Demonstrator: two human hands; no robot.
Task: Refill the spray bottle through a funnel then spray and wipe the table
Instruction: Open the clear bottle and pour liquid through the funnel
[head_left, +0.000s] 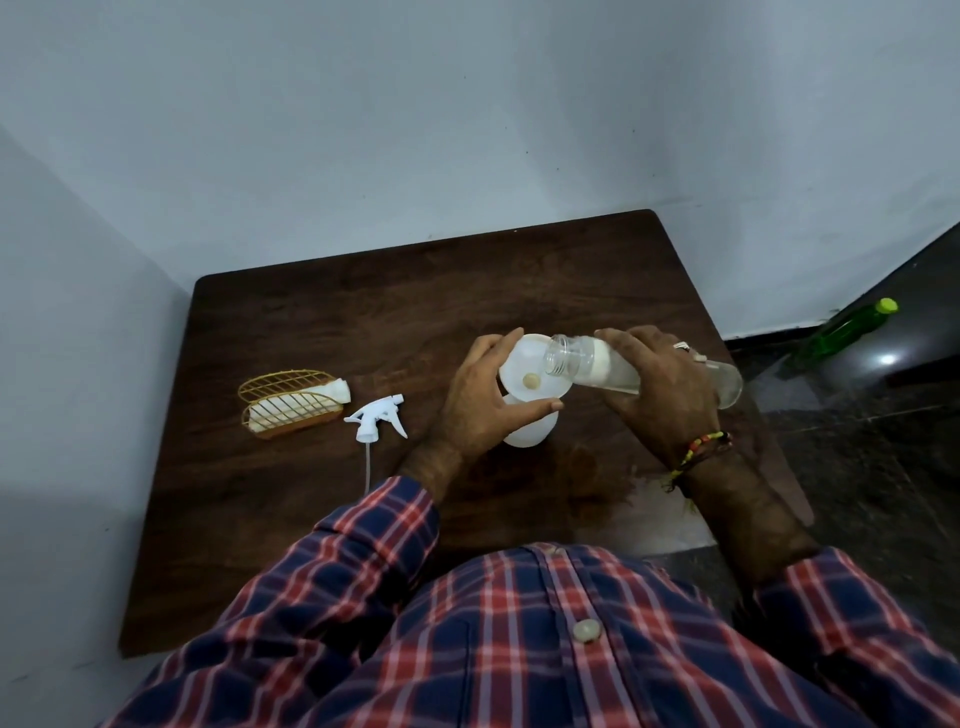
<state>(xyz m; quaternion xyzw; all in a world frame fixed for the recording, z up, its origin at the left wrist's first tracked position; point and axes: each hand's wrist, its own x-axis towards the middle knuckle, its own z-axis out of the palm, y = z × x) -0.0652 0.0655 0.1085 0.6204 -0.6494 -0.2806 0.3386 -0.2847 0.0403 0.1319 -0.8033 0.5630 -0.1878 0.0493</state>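
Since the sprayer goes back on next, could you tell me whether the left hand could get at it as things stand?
Probably yes, once freed: the sprayer lies in the open on the table, just left of the left hand, with nothing between them. That hand now steadies the funnel.

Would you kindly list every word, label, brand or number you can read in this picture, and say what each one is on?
No readable text appears anywhere in this view.
Clear glass bottle tilted in the right hand: a white band, no legible print.
White plastic funnel steadied by the left hand: plain.
White trigger sprayer head: no marking visible.
Green plastic bottle on the floor: too blurred to tell.
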